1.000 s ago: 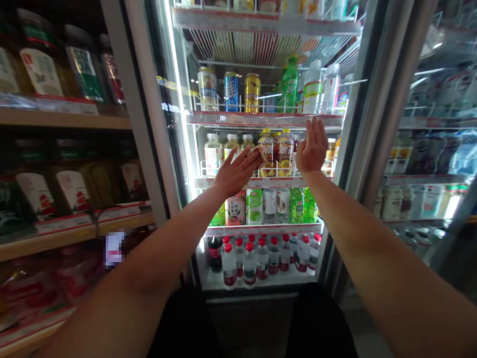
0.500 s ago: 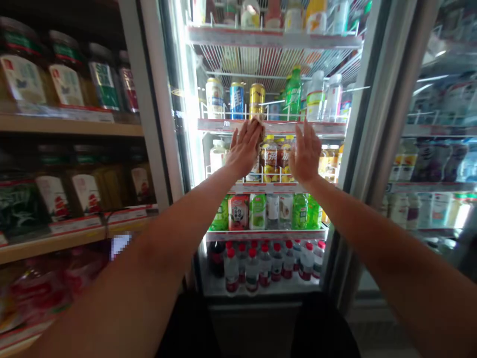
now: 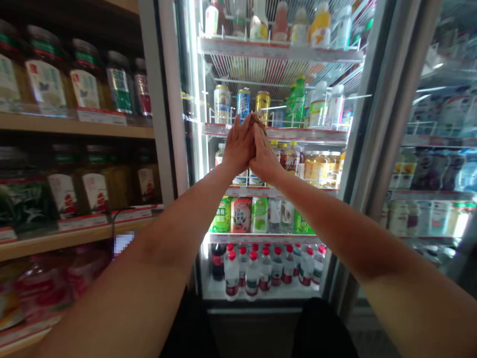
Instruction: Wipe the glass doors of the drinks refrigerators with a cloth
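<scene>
My left hand [image 3: 238,145] and my right hand [image 3: 264,156] are raised together, palm against palm, in front of an open drinks cooler. A small brownish item [image 3: 257,118] sticks out between the fingertips of both hands; what it is I cannot tell. The hands are level with the cooler shelf rail [image 3: 309,134], just below three cans [image 3: 243,102]. Bottles on the shelf behind are partly hidden by the hands.
The cooler holds green bottles [image 3: 297,102], juice bottles [image 3: 320,166] and red-capped bottles [image 3: 266,268] at the bottom. Wooden shelves with jars [image 3: 85,87] stand at the left. The glass door [image 3: 428,129] and its frame [image 3: 376,124] are at the right.
My hands were apart with fingers spread; they have risen slightly and come together. The small item was at my left fingertips before. The view has tilted up a little.
</scene>
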A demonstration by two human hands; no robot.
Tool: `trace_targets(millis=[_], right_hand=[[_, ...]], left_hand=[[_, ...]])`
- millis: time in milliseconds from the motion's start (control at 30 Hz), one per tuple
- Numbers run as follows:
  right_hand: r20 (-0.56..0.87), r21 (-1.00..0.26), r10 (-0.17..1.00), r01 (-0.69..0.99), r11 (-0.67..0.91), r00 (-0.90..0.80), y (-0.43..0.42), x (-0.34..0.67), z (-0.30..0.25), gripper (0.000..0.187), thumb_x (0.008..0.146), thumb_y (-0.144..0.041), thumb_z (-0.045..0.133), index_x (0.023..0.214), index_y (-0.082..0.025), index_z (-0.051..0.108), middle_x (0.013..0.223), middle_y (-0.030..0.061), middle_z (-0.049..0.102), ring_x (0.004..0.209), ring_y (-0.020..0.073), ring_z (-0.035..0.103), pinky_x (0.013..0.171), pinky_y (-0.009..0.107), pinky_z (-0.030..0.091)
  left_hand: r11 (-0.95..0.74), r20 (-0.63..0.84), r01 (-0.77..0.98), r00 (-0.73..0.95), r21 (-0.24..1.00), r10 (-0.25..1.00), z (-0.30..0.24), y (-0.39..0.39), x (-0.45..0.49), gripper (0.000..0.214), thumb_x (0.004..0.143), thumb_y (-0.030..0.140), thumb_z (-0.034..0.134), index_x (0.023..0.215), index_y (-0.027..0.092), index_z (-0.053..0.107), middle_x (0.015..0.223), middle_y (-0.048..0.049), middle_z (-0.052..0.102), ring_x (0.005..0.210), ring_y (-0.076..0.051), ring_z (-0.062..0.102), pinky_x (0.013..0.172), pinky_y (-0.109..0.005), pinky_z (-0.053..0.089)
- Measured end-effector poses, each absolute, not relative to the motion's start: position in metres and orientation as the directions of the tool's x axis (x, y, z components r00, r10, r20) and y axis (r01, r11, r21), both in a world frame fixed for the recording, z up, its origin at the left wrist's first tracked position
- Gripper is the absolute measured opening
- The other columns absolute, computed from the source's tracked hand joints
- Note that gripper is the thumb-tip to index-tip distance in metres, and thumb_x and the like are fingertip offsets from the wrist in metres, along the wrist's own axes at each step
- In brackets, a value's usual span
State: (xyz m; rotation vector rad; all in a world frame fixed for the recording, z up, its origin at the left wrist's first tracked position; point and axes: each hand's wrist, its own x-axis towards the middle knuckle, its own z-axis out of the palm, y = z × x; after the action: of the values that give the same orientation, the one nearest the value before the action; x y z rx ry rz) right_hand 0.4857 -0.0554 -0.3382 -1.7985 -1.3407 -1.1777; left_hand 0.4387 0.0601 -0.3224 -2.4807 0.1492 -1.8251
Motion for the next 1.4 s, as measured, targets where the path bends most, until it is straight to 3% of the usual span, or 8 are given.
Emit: trace_targets(millis=[167,367,533,667,800,933,1200,1400], right_hand=[[0.872,0.07,0.474,0.927,-0.37,0.123,-0.053,0.481,-0.345,0.1,0.074,-0.008,0.057,0.161,-0.01,0.006,0.168,0.0105,0.006,0.156,0.0276,0.003,0.128,0.054,0.015],[0.895,0.125,0.433,0.869,-0.479,0.11,-0.046,0.48,-0.339,0.086,0.09,-0.019,0.046,0.162,-0.015,-0.001,0.169,0.005,0.006,0.156,0.024,0.005,0.125,0.056,0.022],[0.891,0.21,0.448,0.811,-0.546,0.071,-0.042,0.487,-0.339,0.068,0.098,-0.023,0.037,0.162,-0.017,0.015,0.168,0.0031,0.011,0.156,0.0251,0.003,0.127,0.056,0.015],[0.888,0.261,0.46,0.792,-0.552,0.027,-0.042,0.492,-0.331,0.062,0.101,-0.027,0.037,0.161,-0.024,0.022,0.168,0.0012,0.016,0.156,0.0271,0.007,0.127,0.057,0.01],[0.91,0.233,0.414,0.832,-0.503,-0.005,-0.043,0.502,-0.309,0.06,0.1,-0.03,0.046,0.157,-0.031,0.028,0.166,-0.0043,0.021,0.155,0.0292,0.007,0.125,0.062,0.006],[0.927,0.196,0.375,0.879,-0.436,-0.021,-0.049,0.513,-0.283,0.062,0.098,-0.027,0.052,0.156,-0.027,0.032,0.166,0.0028,0.02,0.155,0.0326,0.005,0.123,0.068,0.003],[0.941,-0.047,0.262,0.852,-0.522,0.212,-0.095,0.532,-0.224,0.074,0.099,-0.027,0.056,0.159,-0.01,0.017,0.167,0.0141,0.011,0.155,0.0331,0.003,0.119,0.066,0.0],[0.942,-0.215,0.084,0.773,-0.596,0.326,-0.123,0.521,-0.198,0.079,0.098,-0.023,0.051,0.162,-0.018,0.003,0.167,0.0121,0.012,0.155,0.0262,0.01,0.12,0.058,0.018]], left_hand=[[-0.997,0.969,-0.011,0.24,0.07,0.066,-0.322,0.056,0.441,0.044,0.103,0.039,0.037,0.141,0.021,0.051,0.149,-0.0094,0.047,0.144,-0.032,0.036,0.116,-0.055,0.04],[-0.96,0.968,-0.228,0.226,0.163,0.111,-0.319,0.063,0.437,0.037,0.102,0.04,0.043,0.134,0.026,0.056,0.128,-0.0088,0.059,0.114,-0.024,0.064,0.101,-0.041,0.056],[-0.944,0.981,-0.309,0.182,0.117,0.062,-0.338,0.069,0.414,0.048,0.101,0.028,0.039,0.148,0.021,0.044,0.144,-0.0098,0.055,0.127,-0.02,0.057,0.11,-0.034,0.049],[-0.993,0.991,-0.112,0.126,-0.026,-0.041,-0.373,0.078,0.403,0.049,0.1,0.03,0.037,0.147,0.019,0.045,0.154,-0.0095,0.047,0.146,-0.023,0.038,0.124,-0.045,0.029],[-0.993,0.962,0.069,0.263,-0.093,-0.072,-0.405,0.09,0.405,0.056,0.102,0.04,0.029,0.154,0.021,0.037,0.165,-0.0038,0.026,0.155,-0.025,0.014,0.128,-0.052,0.01],[-0.979,0.931,0.144,0.354,-0.145,-0.086,-0.419,0.101,0.41,0.063,0.102,0.052,0.016,0.157,0.024,0.03,0.166,0.0055,0.015,0.155,-0.023,-0.002,0.13,-0.049,0.0],[-0.974,0.942,0.147,0.315,-0.171,-0.118,-0.423,0.101,0.409,0.058,0.102,0.039,0.035,0.158,0.025,0.03,0.165,-0.0033,0.021,0.155,-0.025,0.004,0.128,-0.056,0.007],[-0.974,0.934,0.152,0.341,-0.168,-0.107,-0.423,0.101,0.409,0.059,0.103,0.043,0.028,0.158,0.023,0.027,0.167,0.0006,0.015,0.155,-0.023,-0.001,0.129,-0.052,-0.001]])
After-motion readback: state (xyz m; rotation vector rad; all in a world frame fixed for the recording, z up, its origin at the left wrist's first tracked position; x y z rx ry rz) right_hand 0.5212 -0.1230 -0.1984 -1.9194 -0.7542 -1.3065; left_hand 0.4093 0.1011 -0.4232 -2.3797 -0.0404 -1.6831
